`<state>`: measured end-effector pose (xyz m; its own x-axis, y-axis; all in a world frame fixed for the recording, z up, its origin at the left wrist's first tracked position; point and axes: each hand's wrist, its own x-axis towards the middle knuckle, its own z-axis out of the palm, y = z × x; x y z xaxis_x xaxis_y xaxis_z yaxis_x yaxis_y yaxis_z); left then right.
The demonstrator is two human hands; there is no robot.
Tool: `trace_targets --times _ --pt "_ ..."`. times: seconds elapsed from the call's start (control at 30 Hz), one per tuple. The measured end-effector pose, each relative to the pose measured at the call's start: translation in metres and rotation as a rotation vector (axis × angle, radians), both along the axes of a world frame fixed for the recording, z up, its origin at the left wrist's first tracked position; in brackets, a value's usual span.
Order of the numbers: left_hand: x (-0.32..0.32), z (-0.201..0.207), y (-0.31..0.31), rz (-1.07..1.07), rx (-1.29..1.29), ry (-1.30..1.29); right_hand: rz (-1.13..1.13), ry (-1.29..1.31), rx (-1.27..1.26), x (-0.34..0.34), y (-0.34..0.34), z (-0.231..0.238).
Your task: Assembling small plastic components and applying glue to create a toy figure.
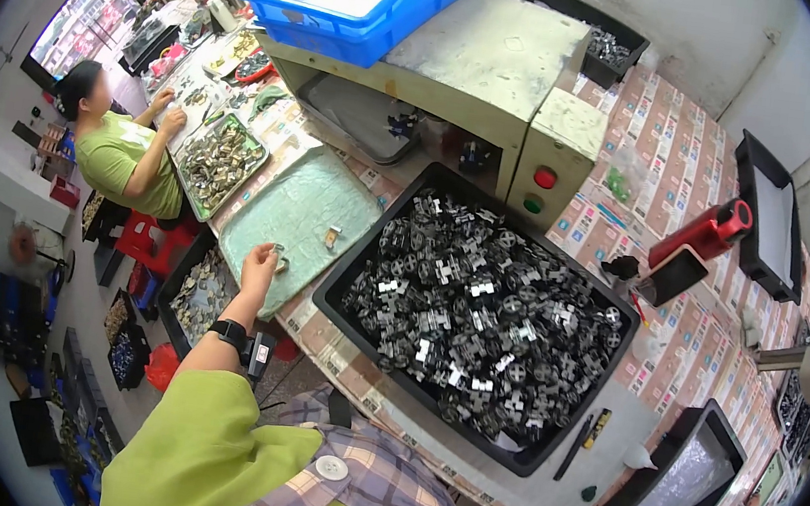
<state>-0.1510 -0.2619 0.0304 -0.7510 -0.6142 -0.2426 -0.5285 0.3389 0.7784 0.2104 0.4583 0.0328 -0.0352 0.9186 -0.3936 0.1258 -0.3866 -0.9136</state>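
My left hand [258, 268], with a dark band on its wrist, is over the near edge of a pale green cloth [316, 198]. Its fingers are closed on a small metal part [282, 261], whose exact shape is too small to tell. Another small metal part [331, 237] lies on the cloth, to the right of this hand. Farther right is a large black tray [325, 294], heaped with black and silver metal parts [478, 311]. No part of my right hand shows.
Beyond the black tray stands a cream machine housing [489, 43] with a red and a green button; a blue crate [350, 37] rests on it. A co-worker [126, 156] sits at the left by a tray of metal pieces [220, 167]. A red bottle [702, 232] stands right.
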Motion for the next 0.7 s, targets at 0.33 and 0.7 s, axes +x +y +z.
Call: trace_targets --times 0.33,0.7 --pt "-0.101 0.003 0.04 -0.722 -0.448 0.008 -0.319 -0.077 0.106 0.006 -0.093 0.08" --pt "-0.092 0.027 0.005 -1.005 -0.052 0.401 -0.456 -0.804 0.993 0.064 -0.021 -0.001"
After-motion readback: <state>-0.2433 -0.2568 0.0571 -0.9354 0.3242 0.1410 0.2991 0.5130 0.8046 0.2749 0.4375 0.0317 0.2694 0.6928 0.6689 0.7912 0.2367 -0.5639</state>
